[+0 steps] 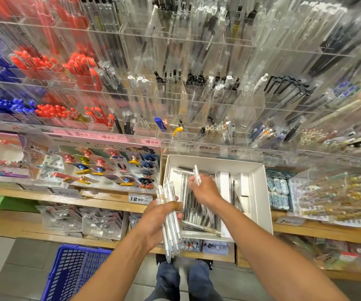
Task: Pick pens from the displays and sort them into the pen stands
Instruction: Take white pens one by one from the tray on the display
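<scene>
Clear acrylic pen stands [197,101] fill the wall above and beyond both hands, holding red, blue, black and clear pens. Wooden shelf [110,205] runs under the hands. White cardboard box [260,192] sits on it, directly below the right hand, holding loose clear pens [199,213]. Blue basket [75,272] on the floor, below-left of the left hand. Left hand [155,220] grips a bundle of clear pens [168,216], roughly upright, just left of the box. Right hand [203,190] over the box, fingers pinching a single clear pen [197,173]. Hands close, not touching.
</scene>
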`<state>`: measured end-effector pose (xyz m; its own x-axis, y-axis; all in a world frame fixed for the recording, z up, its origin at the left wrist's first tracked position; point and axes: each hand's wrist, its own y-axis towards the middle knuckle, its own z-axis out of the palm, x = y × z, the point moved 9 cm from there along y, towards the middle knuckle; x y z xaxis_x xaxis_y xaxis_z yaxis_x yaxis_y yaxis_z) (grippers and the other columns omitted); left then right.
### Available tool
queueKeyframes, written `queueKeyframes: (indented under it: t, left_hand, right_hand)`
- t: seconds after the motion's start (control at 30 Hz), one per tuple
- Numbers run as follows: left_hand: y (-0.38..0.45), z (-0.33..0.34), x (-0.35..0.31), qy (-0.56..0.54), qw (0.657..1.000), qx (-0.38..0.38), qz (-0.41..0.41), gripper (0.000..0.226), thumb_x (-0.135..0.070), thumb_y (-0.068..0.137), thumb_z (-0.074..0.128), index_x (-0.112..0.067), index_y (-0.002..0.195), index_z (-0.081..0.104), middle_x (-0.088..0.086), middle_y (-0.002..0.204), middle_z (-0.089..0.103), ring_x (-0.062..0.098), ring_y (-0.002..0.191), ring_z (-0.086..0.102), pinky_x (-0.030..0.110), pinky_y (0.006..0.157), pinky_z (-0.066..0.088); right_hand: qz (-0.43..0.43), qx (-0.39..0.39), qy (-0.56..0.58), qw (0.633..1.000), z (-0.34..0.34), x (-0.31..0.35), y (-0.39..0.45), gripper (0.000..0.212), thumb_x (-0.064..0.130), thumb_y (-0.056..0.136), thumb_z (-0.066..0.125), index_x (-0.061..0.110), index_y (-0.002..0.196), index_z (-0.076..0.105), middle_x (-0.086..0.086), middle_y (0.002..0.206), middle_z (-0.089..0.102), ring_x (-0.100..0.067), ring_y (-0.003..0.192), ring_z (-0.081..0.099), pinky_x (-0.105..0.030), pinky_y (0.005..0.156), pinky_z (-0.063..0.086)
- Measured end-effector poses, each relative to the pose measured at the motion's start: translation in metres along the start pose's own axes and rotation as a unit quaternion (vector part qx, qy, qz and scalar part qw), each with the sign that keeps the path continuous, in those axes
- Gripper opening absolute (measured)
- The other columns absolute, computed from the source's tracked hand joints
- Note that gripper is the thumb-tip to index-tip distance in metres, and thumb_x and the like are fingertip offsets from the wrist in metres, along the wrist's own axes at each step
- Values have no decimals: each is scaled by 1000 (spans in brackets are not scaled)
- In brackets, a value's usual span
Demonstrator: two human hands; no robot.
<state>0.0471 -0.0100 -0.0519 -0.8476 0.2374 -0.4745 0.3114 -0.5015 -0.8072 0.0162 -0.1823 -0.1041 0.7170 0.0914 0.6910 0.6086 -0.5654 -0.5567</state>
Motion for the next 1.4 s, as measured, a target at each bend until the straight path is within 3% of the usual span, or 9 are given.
queueKeyframes:
  t: [0.13,0.4,0.67,0.9,1.0,1.17,1.23,1.33,1.4]
  left_hand:
    - [-1,-6,-4,6,1000,-12,20,19,5,84,68,-5,100,67,5,69,68,17,57,63,26,51,52]
    - [-2,-20,-6,-16,1000,-23,13,31,5,82,70,2,113,63,9,75,65,18,60,62,29,51,53]
    - [0,-22,-5,-21,1000,-12,2,41,3,79,75,2,118,62,11,84,69,19,64,64,31,57,54]
    - [-1,-23,-6,-13,1000,2,1,37,4,81,73,4,116,63,10,79,69,19,63,63,29,55,55]
    - [-3,-26,-8,-10,1000,5,4,36,4,82,72,4,116,62,8,75,69,19,62,63,28,53,54]
    - [-13,-34,-9,-27,999,3,17,40,4,82,71,6,120,59,11,80,66,20,62,63,29,52,54]
    - [-19,-38,-10,-32,999,-1,33,39,4,83,70,5,120,59,12,82,65,20,63,63,30,53,54]
    - [-32,-45,-6,-40,998,-3,56,30,2,85,67,1,115,61,11,79,67,20,64,64,33,59,56]
    - [-44,-49,-2,-53,996,-4,73,27,2,87,65,1,114,60,11,75,67,20,63,63,34,60,58]
  right_hand:
    - [30,-3,-122,992,29,3,8,42,19,95,56,4,134,49,-13,118,63,-24,91,63,-33,77,52]
    - [106,-46,-174,978,27,-10,22,22,23,94,53,5,101,62,-9,94,67,-22,76,61,-24,61,44]
    - [157,-58,-24,986,19,-24,23,31,23,82,66,0,102,59,1,72,54,-9,60,52,-20,44,38]
    - [103,5,-14,995,21,-6,11,49,20,94,49,1,137,37,-6,114,59,-13,81,58,-30,61,48]
    - [101,59,76,990,22,-5,-6,54,14,93,55,6,141,32,-12,115,60,-11,60,49,-25,49,42]
    - [95,137,218,962,12,-3,-36,23,35,94,57,17,109,55,-4,91,64,-14,73,50,-26,64,48]
    - [111,169,297,933,9,-2,-46,16,27,93,60,20,105,51,-7,87,63,-9,101,57,-32,65,58]
    - [88,201,335,916,2,6,-57,21,17,93,62,9,111,54,-9,79,62,-21,75,63,-47,82,57]
    - [51,198,318,926,-8,21,-62,24,15,96,58,4,116,56,-7,73,58,-19,65,59,-40,70,57]
